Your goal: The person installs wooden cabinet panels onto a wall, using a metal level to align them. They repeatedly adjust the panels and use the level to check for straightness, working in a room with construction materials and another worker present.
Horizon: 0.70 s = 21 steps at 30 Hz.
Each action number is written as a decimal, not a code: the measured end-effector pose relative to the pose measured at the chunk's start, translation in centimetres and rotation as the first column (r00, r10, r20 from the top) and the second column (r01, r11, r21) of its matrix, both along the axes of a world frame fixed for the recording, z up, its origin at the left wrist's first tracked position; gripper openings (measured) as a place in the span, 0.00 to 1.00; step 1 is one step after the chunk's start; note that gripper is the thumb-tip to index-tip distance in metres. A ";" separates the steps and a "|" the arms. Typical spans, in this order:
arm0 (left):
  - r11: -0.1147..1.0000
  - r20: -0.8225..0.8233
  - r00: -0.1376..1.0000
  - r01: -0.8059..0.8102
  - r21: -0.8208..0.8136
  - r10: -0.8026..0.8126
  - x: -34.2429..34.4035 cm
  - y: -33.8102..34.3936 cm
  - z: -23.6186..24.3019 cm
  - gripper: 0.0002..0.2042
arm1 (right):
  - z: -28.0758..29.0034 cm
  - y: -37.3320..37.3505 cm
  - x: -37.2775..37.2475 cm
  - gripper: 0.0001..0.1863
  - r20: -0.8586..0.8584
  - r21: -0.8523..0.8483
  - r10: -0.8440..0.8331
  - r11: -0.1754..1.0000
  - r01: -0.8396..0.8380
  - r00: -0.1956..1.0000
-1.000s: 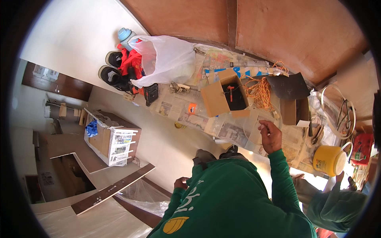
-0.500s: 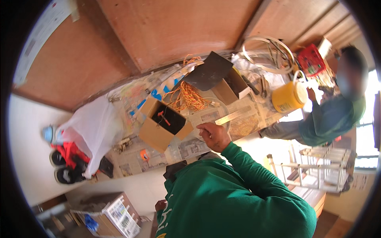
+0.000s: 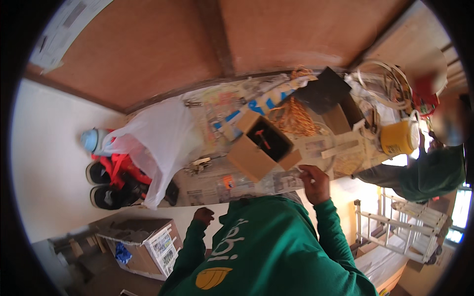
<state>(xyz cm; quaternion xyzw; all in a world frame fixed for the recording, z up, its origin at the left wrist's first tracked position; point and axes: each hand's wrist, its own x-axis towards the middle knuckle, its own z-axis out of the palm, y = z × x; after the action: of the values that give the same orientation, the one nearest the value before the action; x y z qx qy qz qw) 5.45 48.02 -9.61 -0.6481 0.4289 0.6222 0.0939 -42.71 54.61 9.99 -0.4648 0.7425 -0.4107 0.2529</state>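
cardboard box [image 3: 252, 160] lies before both hands [image 3: 316, 185], the left [image 3: 202, 215] now further forward.

Daylight glares at the right-hand window [image 3: 461, 209], slight blur softens details, and fisheye distortion bows the brown wall [image 3: 286, 34].

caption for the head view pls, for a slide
Right hand near an open cardboard box beside bundled orange rope on a newspaper-covered worktop

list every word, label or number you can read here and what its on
Green sweatshirt: large white lettering, not quoted here.
Yellow bucket: dark print, too blurred to read.
Newspaper sheets: print too small to read.
Lower-left carton: printed side, too small to read.
White wall sheet: faint marks, unreadable.
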 end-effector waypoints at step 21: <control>0.405 0.019 0.800 0.324 -0.855 -0.599 -17.1 -9.8 17.2 0.28 | -3.1 -4.8 1.1 0.26 0.030 0.162 -0.074 0.984 0.068 0.997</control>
<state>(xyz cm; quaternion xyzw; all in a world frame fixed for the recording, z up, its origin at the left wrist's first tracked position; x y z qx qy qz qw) -11.69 38.26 7.59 -0.3672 0.8404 0.3816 -0.1149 -41.58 49.80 6.93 -0.4086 0.7847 -0.3665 0.2879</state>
